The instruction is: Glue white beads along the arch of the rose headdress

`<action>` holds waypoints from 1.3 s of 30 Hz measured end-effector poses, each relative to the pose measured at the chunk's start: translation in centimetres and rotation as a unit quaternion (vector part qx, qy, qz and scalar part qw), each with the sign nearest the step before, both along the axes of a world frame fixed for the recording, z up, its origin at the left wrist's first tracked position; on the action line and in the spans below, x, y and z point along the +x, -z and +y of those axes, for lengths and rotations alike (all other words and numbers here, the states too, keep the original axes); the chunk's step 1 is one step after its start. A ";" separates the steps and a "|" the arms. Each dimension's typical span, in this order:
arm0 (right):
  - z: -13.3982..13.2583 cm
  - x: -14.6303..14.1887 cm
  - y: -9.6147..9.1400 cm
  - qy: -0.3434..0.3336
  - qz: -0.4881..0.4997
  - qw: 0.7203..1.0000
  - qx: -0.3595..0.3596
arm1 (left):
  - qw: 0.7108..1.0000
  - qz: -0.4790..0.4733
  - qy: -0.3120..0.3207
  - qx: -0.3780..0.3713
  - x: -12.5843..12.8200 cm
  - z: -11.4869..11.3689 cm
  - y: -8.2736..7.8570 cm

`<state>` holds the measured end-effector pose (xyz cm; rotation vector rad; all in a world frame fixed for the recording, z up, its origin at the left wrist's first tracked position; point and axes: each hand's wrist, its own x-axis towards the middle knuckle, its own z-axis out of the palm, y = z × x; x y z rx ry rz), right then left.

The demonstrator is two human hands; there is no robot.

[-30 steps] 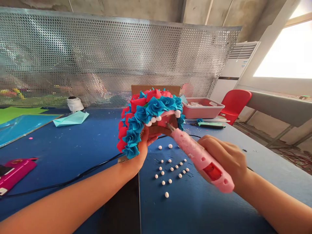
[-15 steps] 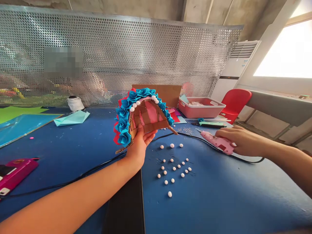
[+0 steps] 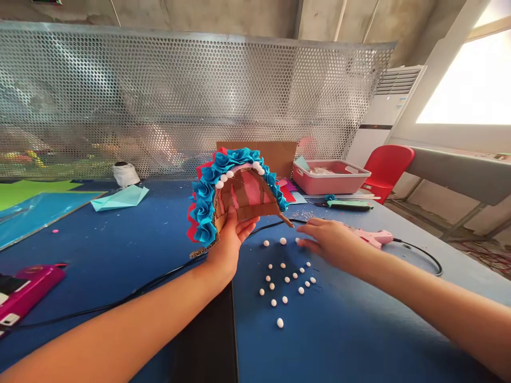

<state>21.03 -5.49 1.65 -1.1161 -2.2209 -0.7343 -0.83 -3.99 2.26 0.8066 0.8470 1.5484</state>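
My left hand (image 3: 228,242) grips a cardboard arch (image 3: 249,213) by its lower strip, holding it tilted above the table. Blue folded-paper flowers (image 3: 204,207) and red paper edge the arch, and several white balls (image 3: 224,178) sit along its inner rim. My right hand (image 3: 325,236) is low over the table, thumb and fingers apart around a small white ball (image 3: 297,241); whether they touch it I cannot tell. More white balls (image 3: 287,280) lie scattered in front. Partly hidden behind my right hand, a pink glue gun (image 3: 374,237) rests on the table.
A magenta device (image 3: 30,292) with a black cable lies at left, near blue and green sheets (image 3: 38,210). Farther back are folded light-blue paper (image 3: 120,198), a pink basket (image 3: 329,181) and a green-handled cutter (image 3: 349,205). A perforated metal screen (image 3: 191,101) stands behind.
My right hand has let go of the pink glue gun, leaving it on the table, and has moved left to the white balls. My left hand still holds the arch, nearly unmoved.
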 end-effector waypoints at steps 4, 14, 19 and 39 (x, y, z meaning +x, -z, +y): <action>0.0 -0.6 1.7 -0.012 -0.034 0.999 -0.025 | 1.000 0.009 0.013 0.014 0.1 -0.1 0.1; -2.6 -1.6 -6.2 0.023 0.119 0.990 0.070 | 0.998 0.040 0.035 0.045 0.2 0.2 0.8; -3.8 -4.8 -9.2 -0.155 0.179 0.962 0.134 | 0.993 0.070 0.045 0.084 0.2 0.2 0.9; -2.3 -6.7 -9.2 -0.157 0.132 0.960 0.190 | 0.984 0.123 0.063 0.110 0.3 -0.3 0.6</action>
